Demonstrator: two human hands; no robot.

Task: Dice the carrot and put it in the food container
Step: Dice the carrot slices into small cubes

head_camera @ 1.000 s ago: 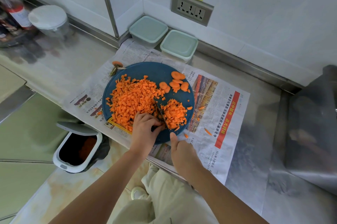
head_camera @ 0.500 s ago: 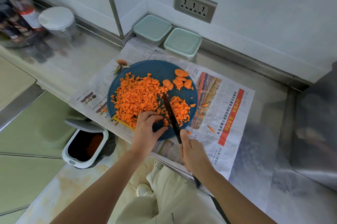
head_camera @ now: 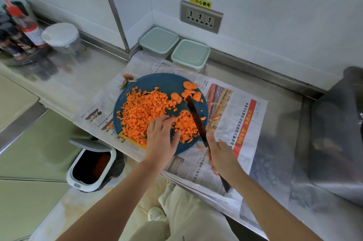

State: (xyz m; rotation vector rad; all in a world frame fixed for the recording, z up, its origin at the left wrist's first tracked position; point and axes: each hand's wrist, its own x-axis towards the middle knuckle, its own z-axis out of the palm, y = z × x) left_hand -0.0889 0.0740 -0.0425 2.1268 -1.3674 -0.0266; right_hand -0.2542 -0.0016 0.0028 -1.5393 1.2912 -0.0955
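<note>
Grips knife (head_camera: 196, 119) in right hand (head_camera: 221, 154), blade now shifted right of the smaller heap of diced carrot (head_camera: 186, 127). Rests left hand (head_camera: 161, 139), fingers relaxed, on the dice, on the cutting board (head_camera: 163, 81) at the counter's front edge.

Yellow sticker (head_camera: 200, 2) above wall socket (head_camera: 201, 17) — marked "小心触电". Newspaper (head_camera: 225, 123) red banner — "过中国年 品大同味"; small print illegible.
</note>
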